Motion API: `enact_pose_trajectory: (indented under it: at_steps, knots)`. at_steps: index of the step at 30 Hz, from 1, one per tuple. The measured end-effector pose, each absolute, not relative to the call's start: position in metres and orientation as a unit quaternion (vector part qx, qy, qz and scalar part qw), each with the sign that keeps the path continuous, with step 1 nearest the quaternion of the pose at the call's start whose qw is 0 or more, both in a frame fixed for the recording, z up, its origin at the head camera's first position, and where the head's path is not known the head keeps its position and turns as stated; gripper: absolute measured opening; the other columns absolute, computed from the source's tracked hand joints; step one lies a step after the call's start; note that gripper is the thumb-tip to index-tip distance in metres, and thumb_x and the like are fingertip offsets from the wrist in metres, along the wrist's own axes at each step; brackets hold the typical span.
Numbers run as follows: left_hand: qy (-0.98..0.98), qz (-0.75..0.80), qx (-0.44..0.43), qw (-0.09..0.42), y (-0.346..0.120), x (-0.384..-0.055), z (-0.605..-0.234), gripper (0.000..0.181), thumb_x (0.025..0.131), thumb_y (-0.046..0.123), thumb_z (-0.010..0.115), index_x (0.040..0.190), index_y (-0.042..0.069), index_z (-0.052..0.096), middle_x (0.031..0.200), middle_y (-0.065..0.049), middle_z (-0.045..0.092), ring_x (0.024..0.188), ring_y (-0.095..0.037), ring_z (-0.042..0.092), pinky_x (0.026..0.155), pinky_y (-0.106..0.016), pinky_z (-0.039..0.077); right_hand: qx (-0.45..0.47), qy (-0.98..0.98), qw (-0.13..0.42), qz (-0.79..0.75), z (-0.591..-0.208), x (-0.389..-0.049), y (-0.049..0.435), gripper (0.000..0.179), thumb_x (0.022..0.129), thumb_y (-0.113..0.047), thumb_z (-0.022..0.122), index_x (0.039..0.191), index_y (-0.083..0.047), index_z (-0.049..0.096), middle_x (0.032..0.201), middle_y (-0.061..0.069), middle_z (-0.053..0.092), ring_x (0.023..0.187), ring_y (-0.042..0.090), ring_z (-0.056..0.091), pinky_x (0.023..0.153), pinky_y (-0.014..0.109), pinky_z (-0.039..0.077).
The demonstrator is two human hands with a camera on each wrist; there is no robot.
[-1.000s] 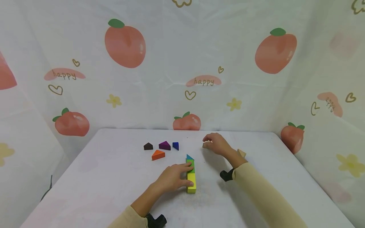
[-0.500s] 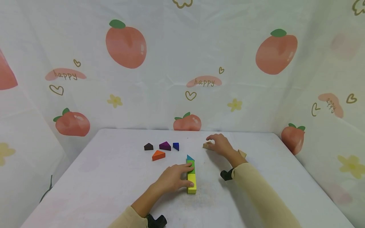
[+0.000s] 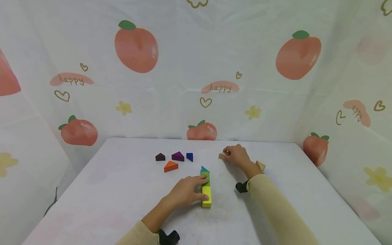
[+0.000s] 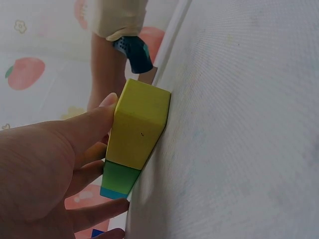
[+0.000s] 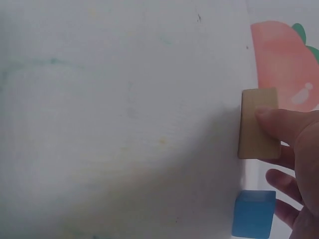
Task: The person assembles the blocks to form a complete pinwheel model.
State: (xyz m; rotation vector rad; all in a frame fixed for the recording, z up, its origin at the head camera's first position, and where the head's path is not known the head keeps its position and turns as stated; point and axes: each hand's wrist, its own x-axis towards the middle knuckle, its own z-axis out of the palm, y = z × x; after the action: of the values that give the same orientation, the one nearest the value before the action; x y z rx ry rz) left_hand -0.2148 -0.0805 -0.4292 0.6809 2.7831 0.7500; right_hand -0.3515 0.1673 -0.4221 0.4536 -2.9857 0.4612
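Past yellow block [image 4: 139,129] and green block [image 4: 121,177], to the right | tan block [image 5: 256,148], long side across | right hand [image 3: 239,157] pinches it | left hand [image 3: 183,191], fingers apart, touches both

Wooden block [image 5: 255,143] partly behind right fingers [image 5: 286,124], cropped blue piece [image 4: 97,233] apparently a block

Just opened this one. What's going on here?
A person is working with small coloured blocks on a white table. Their left hand rests on a row of a yellow block and a green block, with a light blue piece at the far end. Their right hand pinches a wooden block farther back. Black, purple, dark blue and orange pieces lie beyond the left hand.
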Motion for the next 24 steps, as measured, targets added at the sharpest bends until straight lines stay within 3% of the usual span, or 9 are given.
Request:
enact_pose_trajectory:
  at_steps: [24]
  knots:
    - [0.936, 0.247, 0.238, 0.082, -0.081, -0.213, -0.427, 0.066, 0.081, 0.05, 0.074, 0.14, 0.026, 0.055, 0.147, 0.008, 0.046, 0.134, -0.023, 0.043, 0.103, -0.05, 0.04, 0.186, -0.968, 0.06, 0.157, -0.423, -0.34, 0.157, 0.027, 0.086, -0.022, 0.075, 0.11, -0.008, 0.073, 0.082, -0.002, 0.062, 0.081, 0.02, 0.049, 0.074, 0.037, 0.043]
